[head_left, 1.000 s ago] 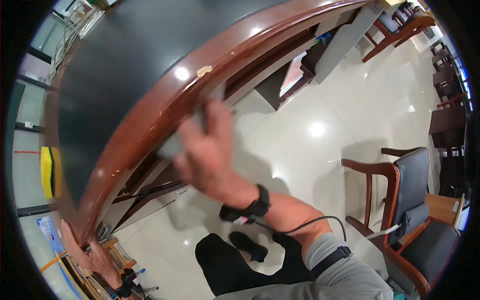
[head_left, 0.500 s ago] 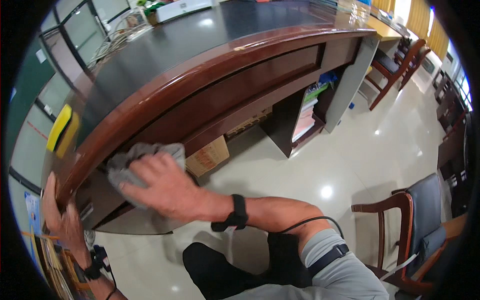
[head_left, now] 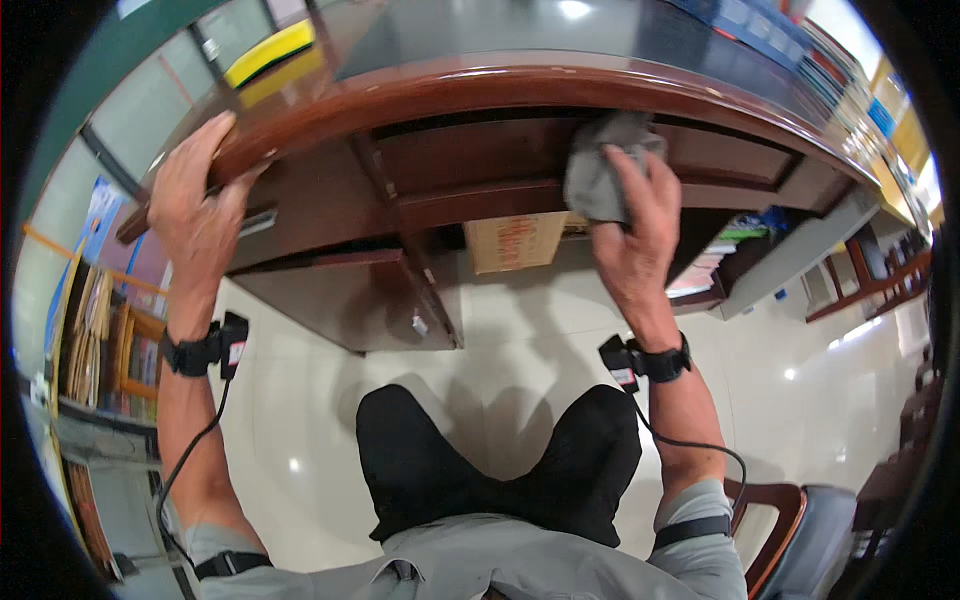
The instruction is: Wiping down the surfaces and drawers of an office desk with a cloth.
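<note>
A dark brown wooden desk [head_left: 470, 90] with a glossy rounded edge stretches across the front of me. At its left corner my left hand [head_left: 192, 215] is closed around the edge, fingers on top and thumb lower down. My right hand [head_left: 643, 235] holds a crumpled grey cloth [head_left: 595, 182] against the recessed panel under the desktop, right of the middle. The fingers lie over the cloth, and part of the panel is hidden behind it. Below the left part of the desk is a brown cabinet door [head_left: 345, 300] with a small lock.
A yellow-and-black eraser-like block [head_left: 270, 55] rests on the desktop's left end. Beneath the desk stand a cardboard box [head_left: 515, 243] and a shelf of papers [head_left: 700, 270]. A chair [head_left: 815, 540] is behind me at the right. Folders [head_left: 90, 320] fill a rack at the left.
My right hand has carried the cloth rightward along the desk front, from beside the left cabinet to past the cardboard box. My left hand stays at the left corner; the view has turned.
</note>
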